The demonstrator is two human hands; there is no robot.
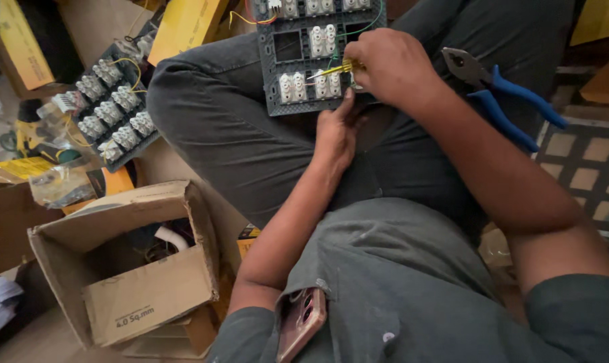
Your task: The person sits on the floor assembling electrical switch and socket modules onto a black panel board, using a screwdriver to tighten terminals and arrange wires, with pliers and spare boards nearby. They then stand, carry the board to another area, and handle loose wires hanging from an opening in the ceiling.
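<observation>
At far left on the floor, a second grey switch plate [113,107] lies tilted, its white modules wired in yellow and partly hidden by clutter. Below it stands an open cardboard box [143,282], its contents too dark to identify. On the person's lap rests the grey switch plate [298,50], its top cut off by the frame edge. Left hand [336,134] steadies its lower edge, thumb up against it, fingers hidden underneath. Right hand [385,67] is closed around a yellow-handled screwdriver [331,69], tip at a white module. Blue-handled pliers [503,94] lie on the right thigh.
</observation>
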